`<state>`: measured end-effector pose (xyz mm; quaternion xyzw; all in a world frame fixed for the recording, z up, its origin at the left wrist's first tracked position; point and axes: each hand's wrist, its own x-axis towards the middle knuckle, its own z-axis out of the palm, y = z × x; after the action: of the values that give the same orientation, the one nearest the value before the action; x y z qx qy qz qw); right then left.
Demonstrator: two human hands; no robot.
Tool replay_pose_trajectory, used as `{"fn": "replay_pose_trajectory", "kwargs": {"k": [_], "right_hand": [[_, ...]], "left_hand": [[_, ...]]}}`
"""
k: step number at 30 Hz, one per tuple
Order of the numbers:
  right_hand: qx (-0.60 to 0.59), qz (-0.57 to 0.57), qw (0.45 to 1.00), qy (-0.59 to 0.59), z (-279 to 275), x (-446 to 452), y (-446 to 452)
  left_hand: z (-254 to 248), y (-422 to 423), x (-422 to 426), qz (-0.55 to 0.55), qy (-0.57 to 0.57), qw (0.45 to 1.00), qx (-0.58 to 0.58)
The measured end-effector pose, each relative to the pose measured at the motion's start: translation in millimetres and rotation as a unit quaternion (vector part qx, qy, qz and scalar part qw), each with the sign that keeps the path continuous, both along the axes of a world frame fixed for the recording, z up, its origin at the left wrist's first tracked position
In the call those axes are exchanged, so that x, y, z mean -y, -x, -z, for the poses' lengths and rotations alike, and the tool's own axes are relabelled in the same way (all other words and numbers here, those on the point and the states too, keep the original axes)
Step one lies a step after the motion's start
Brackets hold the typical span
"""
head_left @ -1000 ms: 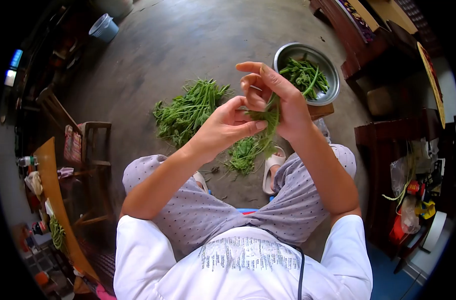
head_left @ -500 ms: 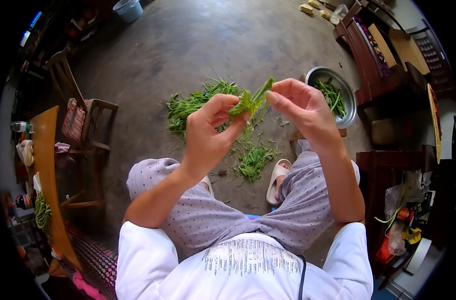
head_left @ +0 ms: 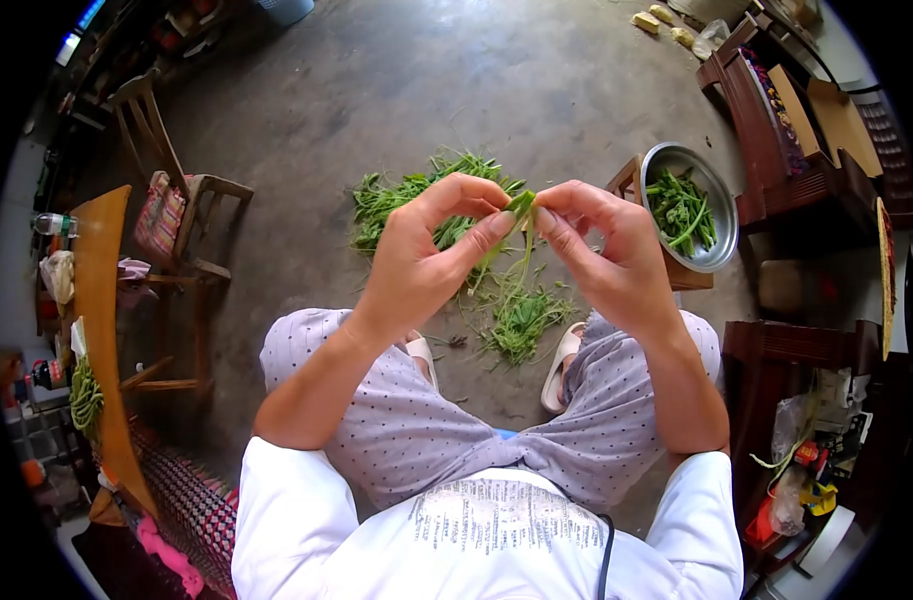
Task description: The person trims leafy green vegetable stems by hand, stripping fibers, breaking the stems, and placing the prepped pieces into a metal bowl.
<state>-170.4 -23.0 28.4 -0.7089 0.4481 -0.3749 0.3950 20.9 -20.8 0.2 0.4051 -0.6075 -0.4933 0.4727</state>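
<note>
Between my two hands is a short green leafy stem (head_left: 522,204). My left hand (head_left: 427,232) is closed in a pinch on its left side. My right hand (head_left: 609,240) pinches its right end between thumb and forefinger. A thin pale-green strand (head_left: 528,245) hangs down near the right fingertips. On the floor beyond lies a large heap of greens (head_left: 387,212), partly hidden by my left hand. Closer to my feet sits a smaller pile of leafy scraps (head_left: 519,325). A metal basin (head_left: 719,195) at the right holds picked green stems (head_left: 682,212).
The basin rests on a low wooden stool (head_left: 689,276). To the left stand a wooden chair (head_left: 220,186) and a wooden tabletop (head_left: 107,300). Dark wooden furniture (head_left: 807,190) lines the right side. My sandalled feet (head_left: 562,370) flank the scraps.
My right hand has moved lower and closer to my left fingertips. The stem now shows less between them, and a thin strand hangs below. The view has shifted slightly.
</note>
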Motion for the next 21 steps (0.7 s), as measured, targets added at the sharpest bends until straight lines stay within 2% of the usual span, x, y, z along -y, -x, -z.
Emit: {"fn": "replay_pose_trajectory", "kwargs": {"k": [1, 3, 7, 8, 9, 10, 12, 13, 14, 16, 20, 21], "right_hand": [[0.003, 0.000, 1.000, -0.001, -0.5, 0.4, 0.7], [-0.052, 0.032, 0.992, 0.112, -0.8, 1.3, 2.2], [-0.048, 0.063, 0.991, 0.107, 2.5, 3.4, 6.6], [0.059, 0.010, 0.998, 0.006, 7.9, 5.9, 9.8], [0.165, -0.043, 0.981, -0.095, 11.1, 7.8, 12.4], [0.166, -0.042, 0.981, -0.096, 10.5, 8.8, 14.1], [0.270, -0.116, 0.938, -0.183, 8.0, 10.9, 17.4], [0.290, -0.135, 0.919, -0.232, 10.0, 12.6, 21.4], [0.290, -0.134, 0.919, -0.231, 12.3, 12.8, 21.0], [0.374, -0.151, 0.874, -0.270, 15.7, 12.6, 19.9], [0.366, -0.150, 0.858, -0.327, 6.8, 14.1, 25.3], [0.361, -0.159, 0.854, -0.339, 6.4, 14.6, 26.8]], "left_hand": [[2.6, -1.0, 1.9, 0.002, 0.004, 1.000, -0.013], [2.4, -1.8, 3.9, 0.009, 0.002, 1.000, -0.017], [1.9, -0.3, 5.7, 0.019, 0.018, 1.000, 0.013], [1.1, 0.6, 5.6, 0.020, 0.016, 1.000, 0.014], [-0.4, 1.4, 5.5, 0.013, 0.018, 0.999, 0.030], [-2.0, 2.4, 5.7, 0.006, 0.021, 0.999, 0.046], [-5.3, 3.4, 6.6, 0.009, 0.028, 0.998, 0.052], [-6.6, 3.4, 6.8, 0.011, 0.035, 0.998, 0.057], [-7.9, 3.5, 6.9, 0.011, 0.035, 0.998, 0.057], [-9.6, 3.4, 6.7, 0.015, 0.030, 0.998, 0.051], [-9.7, 3.2, 9.4, 0.004, 0.094, 0.992, 0.087], [-10.9, 3.8, 8.7, -0.012, 0.131, 0.983, 0.128]]}}
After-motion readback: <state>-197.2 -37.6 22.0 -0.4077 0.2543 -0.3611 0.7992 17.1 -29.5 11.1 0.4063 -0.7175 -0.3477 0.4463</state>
